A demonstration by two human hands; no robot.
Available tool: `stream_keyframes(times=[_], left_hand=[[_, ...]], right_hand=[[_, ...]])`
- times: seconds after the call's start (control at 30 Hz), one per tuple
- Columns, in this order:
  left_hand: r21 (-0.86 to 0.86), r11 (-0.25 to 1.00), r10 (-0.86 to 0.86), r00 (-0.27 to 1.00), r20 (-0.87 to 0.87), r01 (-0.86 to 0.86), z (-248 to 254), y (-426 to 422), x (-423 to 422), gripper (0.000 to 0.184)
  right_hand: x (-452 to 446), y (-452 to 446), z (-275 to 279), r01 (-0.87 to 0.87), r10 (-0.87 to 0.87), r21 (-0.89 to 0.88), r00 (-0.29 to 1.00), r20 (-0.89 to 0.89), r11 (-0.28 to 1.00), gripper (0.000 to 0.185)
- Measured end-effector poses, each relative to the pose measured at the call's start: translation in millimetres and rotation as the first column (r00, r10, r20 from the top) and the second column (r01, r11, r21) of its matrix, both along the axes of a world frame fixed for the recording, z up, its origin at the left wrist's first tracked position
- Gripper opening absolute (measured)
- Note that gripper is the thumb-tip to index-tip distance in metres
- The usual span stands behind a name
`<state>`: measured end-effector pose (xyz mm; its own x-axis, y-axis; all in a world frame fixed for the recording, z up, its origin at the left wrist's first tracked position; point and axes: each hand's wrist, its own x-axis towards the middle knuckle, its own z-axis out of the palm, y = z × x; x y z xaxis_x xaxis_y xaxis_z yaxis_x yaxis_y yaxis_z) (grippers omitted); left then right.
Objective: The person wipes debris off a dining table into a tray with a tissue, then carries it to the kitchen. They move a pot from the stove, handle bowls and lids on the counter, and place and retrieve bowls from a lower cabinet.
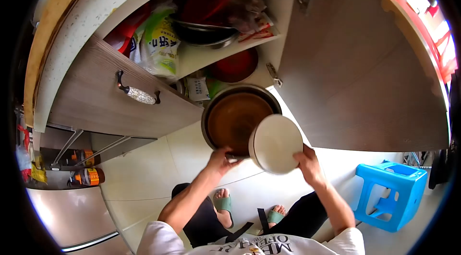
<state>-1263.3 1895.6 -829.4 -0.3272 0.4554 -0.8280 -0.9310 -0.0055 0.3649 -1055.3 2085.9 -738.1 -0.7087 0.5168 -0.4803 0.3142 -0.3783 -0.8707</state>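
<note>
My left hand (222, 161) grips the near rim of a round metal basin (209, 132), whose inside looks brown. A white bowl (277, 143) is in my right hand (307, 161), held by its right edge with the thumb on it. The bowl overlaps the basin's lower right side. Both are in front of the open cabinet, above the floor. Whether the bowl touches the basin cannot be made out.
The cabinet's shelf (201, 58) holds a black pan, a red basin and a green-white bag (161, 43). Its right door (360, 63) stands open beside a left panel with a handle (139, 95). A blue stool (390, 195) is at the right, bottles (89, 176) at the left.
</note>
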Motion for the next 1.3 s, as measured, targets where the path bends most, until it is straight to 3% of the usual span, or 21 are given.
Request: stream_keyframes(times=[0.07, 0.1, 0.17, 0.27, 0.33, 0.37, 0.47, 0.57, 0.67, 0.77, 0.87, 1.1, 1.17, 1.23, 1.3], left_hand=[[0.100, 0.994, 0.034, 0.999, -0.021, -0.032, -3.6, 15.8, -13.4, 0.026], [0.073, 0.994, 0.087, 0.996, -0.009, -0.086, 0.8, 26.1, -19.5, 0.026], [0.097, 0.988, 0.122, 0.992, 0.023, -0.124, 15.3, 43.8, -36.4, 0.029], [0.248, 0.957, 0.188, 0.972, -0.142, -0.149, 4.5, 67.2, -75.5, 0.029], [0.203, 0.944, 0.262, 0.965, 0.027, -0.262, -7.7, 91.0, -116.9, 0.028], [0.173, 0.934, 0.297, 0.948, 0.116, -0.313, -17.1, 104.3, -136.1, 0.028], [0.254, 0.925, 0.255, 0.958, 0.133, -0.281, -48.5, 133.1, -187.7, 0.027], [0.241, 0.918, 0.322, 0.947, 0.008, -0.314, -67.0, 160.4, -205.4, 0.031], [0.313, 0.922, 0.263, 0.963, -0.068, -0.229, -87.7, 178.1, -216.9, 0.033], [0.223, 0.935, 0.315, 0.934, -0.168, -0.276, -80.8, 193.9, -210.6, 0.035], [0.253, 0.945, 0.233, 0.970, -0.074, -0.208, -82.0, 190.8, -216.5, 0.036], [0.107, 0.955, 0.289, 0.946, -0.147, -0.275, -68.3, 192.1, -204.3, 0.056], [0.125, 0.958, 0.274, 0.952, -0.135, -0.258, -61.7, 183.4, -185.4, 0.063], [0.056, 0.964, 0.261, 0.965, 0.001, -0.260, -60.2, 164.9, -162.4, 0.069], [-0.005, 0.963, 0.270, 0.963, 0.000, -0.270, -25.2, 146.5, -106.2, 0.062]], right_hand=[[30.4, -17.5, 5.1, 0.060, -0.060, -0.063, 0.998, -0.001, 0.996, 0.038], [42.3, -26.2, -3.0, 0.097, -0.100, -0.083, 0.995, -0.029, 0.992, 0.038], [64.3, -32.8, -23.9, 0.032, -0.033, -0.037, 0.999, -0.021, 0.999, 0.037], [73.2, -39.1, -23.1, 0.032, -0.038, -0.055, 0.994, -0.106, 0.998, 0.035], [80.6, -43.6, -29.2, 0.013, -0.012, 0.010, 0.994, -0.108, 1.000, 0.034], [83.6, -41.2, -19.7, -0.045, 0.052, 0.124, 0.997, -0.052, 0.991, 0.033], [89.7, -37.1, 16.5, -0.107, 0.098, 0.214, 0.994, 0.051, 0.971, 0.031], [98.0, -44.4, -14.5, -0.087, 0.088, 0.129, 0.996, -0.001, 0.988, 0.032], [99.4, -47.6, -11.9, -0.083, 0.084, 0.130, 0.996, -0.007, 0.988, 0.031], [97.9, -46.3, -9.0, -0.105, 0.104, 0.148, 0.994, 0.014, 0.983, 0.031], [93.7, -46.3, -10.3, -0.122, 0.121, 0.137, 0.992, 0.018, 0.983, 0.031], [76.8, -47.9, -12.9, -0.121, 0.125, 0.105, 0.992, -0.030, 0.987, 0.032], [74.1, -44.5, -18.1, -0.101, 0.104, 0.085, 0.994, -0.039, 0.991, 0.031], [69.9, -44.5, -39.7, -0.053, 0.055, 0.034, 0.996, -0.072, 0.998, 0.030], [56.9, -35.5, -37.5, -0.047, 0.049, 0.023, 0.997, -0.066, 0.999, 0.031]])
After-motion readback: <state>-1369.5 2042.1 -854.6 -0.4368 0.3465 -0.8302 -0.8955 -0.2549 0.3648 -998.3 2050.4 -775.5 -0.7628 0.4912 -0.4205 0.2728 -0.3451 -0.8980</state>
